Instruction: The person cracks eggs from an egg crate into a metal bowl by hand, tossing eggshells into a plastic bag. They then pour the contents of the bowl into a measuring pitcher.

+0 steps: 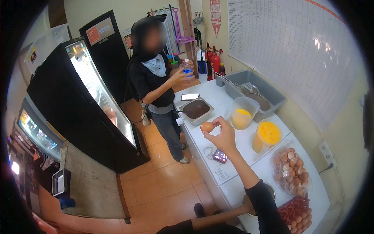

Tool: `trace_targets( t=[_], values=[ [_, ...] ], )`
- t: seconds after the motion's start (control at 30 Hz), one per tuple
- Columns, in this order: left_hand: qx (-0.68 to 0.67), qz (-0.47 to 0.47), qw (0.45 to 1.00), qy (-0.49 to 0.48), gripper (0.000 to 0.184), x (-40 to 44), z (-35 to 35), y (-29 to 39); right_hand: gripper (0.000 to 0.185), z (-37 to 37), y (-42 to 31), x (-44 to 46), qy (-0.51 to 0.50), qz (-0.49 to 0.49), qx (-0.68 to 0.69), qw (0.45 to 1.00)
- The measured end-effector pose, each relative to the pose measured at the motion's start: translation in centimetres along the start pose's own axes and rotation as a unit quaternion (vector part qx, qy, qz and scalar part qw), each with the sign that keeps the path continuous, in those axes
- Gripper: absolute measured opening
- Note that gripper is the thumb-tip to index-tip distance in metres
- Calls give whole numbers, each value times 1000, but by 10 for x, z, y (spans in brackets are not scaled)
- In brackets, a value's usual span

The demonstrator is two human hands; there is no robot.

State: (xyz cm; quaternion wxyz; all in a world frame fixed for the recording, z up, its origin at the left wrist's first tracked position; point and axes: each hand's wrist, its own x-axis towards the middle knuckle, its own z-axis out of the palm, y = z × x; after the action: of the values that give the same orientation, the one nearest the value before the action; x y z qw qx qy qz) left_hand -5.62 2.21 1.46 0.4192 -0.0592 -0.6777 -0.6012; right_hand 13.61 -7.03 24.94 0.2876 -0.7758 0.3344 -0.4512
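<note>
My right hand (223,134) is raised over the white table, pinching a brown egg (207,126) between thumb and fingertips. My left forearm crosses beneath the right one to a round metal bowl (271,190). There my left hand (247,206) is at the bowl's near side, its fingers hidden. A red egg tray (293,208) with several brown eggs (300,223) lies beside the bowl. Beyond it sits a clear bag of cracked eggshells (290,171). Two clear jugs hold yellow liquid: a nearer jug (266,137) and a farther jug (243,114).
A metal pan of dark brown stuff (196,109), a phone (190,96) and a small purple patterned item (220,156) are on the table (233,177). A grey tub (269,110) holds utensils. Across the corner, a co-worker (154,78) holds a bottle (187,69).
</note>
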Motion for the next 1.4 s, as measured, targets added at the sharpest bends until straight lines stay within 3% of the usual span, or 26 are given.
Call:
trace_targets(
  t=[0.07,0.13,0.57,0.7,0.77,0.87,0.97,1.0,1.03,1.1,1.13,1.17,1.27,1.33,1.37,1.4],
  values=[
    [54,-76,981,172,38,-25,31,14,41,-3,-2,-1,2,3,-3,1000],
    [63,-116,968,216,39,-31,41,25,41,-7,-2,-4,4,10,-8,1000],
    [50,-180,949,253,40,-39,57,47,41,-5,6,1,38,-45,-20,998],
    [42,-195,943,265,40,-36,55,54,41,-4,6,0,2,-39,-32,999],
    [38,-201,940,272,41,-34,54,57,42,-8,4,1,-80,-8,-9,997],
    [17,-210,934,289,41,-32,58,58,43,-27,4,-16,-51,-17,58,997],
    [-36,-219,919,325,41,-25,61,72,45,-99,19,-68,-35,-14,-34,999],
    [-28,-226,915,333,42,-24,60,77,46,-133,7,-91,-58,130,-56,988],
    [70,-260,912,310,28,-21,55,79,48,-162,24,-124,-42,161,-169,972],
    [137,-204,906,343,16,-13,59,90,53,-215,88,-217,-51,208,-410,887],
    [141,-201,905,347,16,-11,56,92,59,-241,106,-261,-70,254,-429,864],
    [156,-204,901,350,15,-8,55,92,63,-253,63,-257,-210,479,-442,728],
    [185,-213,892,353,14,-6,48,91,59,-267,66,-311,-232,482,-408,740],
    [204,-214,889,350,14,-2,40,92,52,-265,67,-320,-180,532,-145,814],
    [193,-223,890,348,15,-2,37,93,52,-261,72,-330,-179,531,-146,815],
    [182,-231,891,345,16,-1,35,95,49,-254,80,-343,-126,538,-19,833]
  ],
)
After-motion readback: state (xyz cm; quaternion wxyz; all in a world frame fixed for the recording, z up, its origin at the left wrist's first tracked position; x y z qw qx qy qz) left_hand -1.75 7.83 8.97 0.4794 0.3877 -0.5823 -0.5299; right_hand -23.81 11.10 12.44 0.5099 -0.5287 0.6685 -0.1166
